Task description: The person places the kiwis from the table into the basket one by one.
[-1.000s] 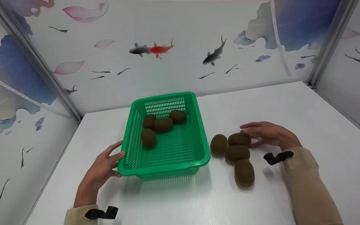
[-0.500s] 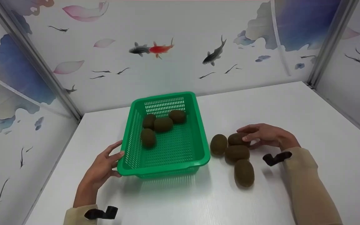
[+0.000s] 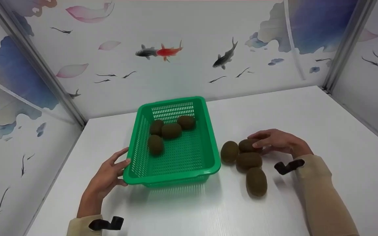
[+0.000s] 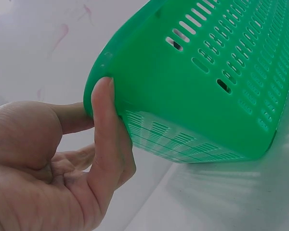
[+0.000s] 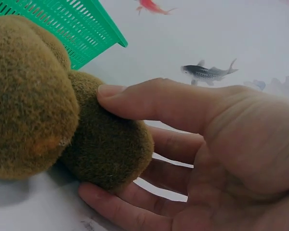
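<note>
My left hand (image 3: 105,177) pinches the near-left corner of a green plastic basket (image 3: 172,179); in the left wrist view its fingers bend round the rim (image 4: 97,72). Inside the basket lie several brown kiwis (image 3: 171,130), grouped toward the back and left. Right of the basket, my right hand (image 3: 279,141) holds the rearmost kiwi (image 3: 246,145) of a small cluster. The right wrist view has the thumb laid across that kiwi (image 5: 108,144) and the fingers curled behind and under it. Beside it sit other kiwis (image 3: 229,152), with one (image 3: 256,182) nearest the front.
A white table (image 3: 189,213) carries everything. Behind it rises a white wall (image 3: 189,72) printed with fish and petals, close to the basket's far end. Side panels with metal corner posts (image 3: 348,49) stand at left and right.
My right thumb has come down over the rear kiwi, and the hand has shifted slightly left, nudging that kiwi a little. The left hand and basket have stayed put.
</note>
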### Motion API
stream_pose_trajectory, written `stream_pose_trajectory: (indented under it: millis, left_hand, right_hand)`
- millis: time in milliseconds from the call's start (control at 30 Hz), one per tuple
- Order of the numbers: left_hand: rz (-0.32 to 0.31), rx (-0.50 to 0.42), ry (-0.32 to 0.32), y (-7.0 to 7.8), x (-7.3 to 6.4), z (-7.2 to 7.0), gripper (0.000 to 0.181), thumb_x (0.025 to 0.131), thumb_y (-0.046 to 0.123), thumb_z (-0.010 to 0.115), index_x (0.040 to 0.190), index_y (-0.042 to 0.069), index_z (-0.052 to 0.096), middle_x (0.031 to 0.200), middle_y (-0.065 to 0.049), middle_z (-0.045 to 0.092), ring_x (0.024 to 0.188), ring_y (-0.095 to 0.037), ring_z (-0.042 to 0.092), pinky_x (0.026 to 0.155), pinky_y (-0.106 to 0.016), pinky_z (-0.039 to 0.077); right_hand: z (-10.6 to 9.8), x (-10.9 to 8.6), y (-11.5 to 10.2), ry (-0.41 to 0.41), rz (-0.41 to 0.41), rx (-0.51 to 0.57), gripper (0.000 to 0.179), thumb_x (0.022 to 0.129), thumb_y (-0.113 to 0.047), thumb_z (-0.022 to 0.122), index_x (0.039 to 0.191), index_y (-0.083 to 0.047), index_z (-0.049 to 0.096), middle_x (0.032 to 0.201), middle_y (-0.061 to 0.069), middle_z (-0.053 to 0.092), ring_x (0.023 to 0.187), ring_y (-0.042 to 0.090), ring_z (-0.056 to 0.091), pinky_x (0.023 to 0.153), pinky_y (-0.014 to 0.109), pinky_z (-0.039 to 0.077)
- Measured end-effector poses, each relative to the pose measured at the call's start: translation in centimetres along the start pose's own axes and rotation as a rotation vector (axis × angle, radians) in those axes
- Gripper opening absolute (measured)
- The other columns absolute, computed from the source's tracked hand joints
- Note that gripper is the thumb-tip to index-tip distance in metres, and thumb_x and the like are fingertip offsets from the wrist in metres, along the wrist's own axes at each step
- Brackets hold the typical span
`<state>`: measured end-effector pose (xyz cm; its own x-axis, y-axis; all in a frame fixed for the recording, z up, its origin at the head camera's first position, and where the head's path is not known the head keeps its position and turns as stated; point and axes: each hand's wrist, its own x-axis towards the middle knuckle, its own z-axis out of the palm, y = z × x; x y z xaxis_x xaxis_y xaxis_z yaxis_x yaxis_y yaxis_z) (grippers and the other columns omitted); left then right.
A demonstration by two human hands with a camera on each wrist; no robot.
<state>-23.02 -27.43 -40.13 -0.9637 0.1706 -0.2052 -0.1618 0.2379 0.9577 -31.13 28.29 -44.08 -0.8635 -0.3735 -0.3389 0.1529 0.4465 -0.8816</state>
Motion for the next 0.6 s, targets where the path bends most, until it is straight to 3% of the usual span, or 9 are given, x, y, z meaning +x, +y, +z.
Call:
stream_pose_trajectory:
  millis: [333,600]
  left_hand:
    - [0.003,0.013,0.008,-0.03,-0.01,0.08,0.063,0.104,0.032,0.054,0.158,0.019,0.026,0.112,-0.008,0.069,0.092,-0.019,0.074,0.061,-0.027,0.057]
    - [0.003,0.02,0.024,-0.01,-0.04,0.19,0.063,0.104,0.033,0.055,0.158,0.019,0.027,0.114,-0.009,0.068,0.094,-0.02,0.074,0.061,-0.028,0.057]
  right_hand:
    - [-0.01,0.12,-0.18,0.063,0.006,0.007,0.064,0.09,-0.036,0.074,0.144,-0.009,0.052,0.145,0.013,0.052,0.121,0.018,0.056,0.1,0.033,0.051]
    - [-0.16,-0.01,-0.79,0.073,-0.013,0.079,0.066,0.094,-0.035,0.069,0.147,-0.003,0.044,0.141,0.015,0.05,0.12,0.017,0.057,0.103,0.033,0.05]
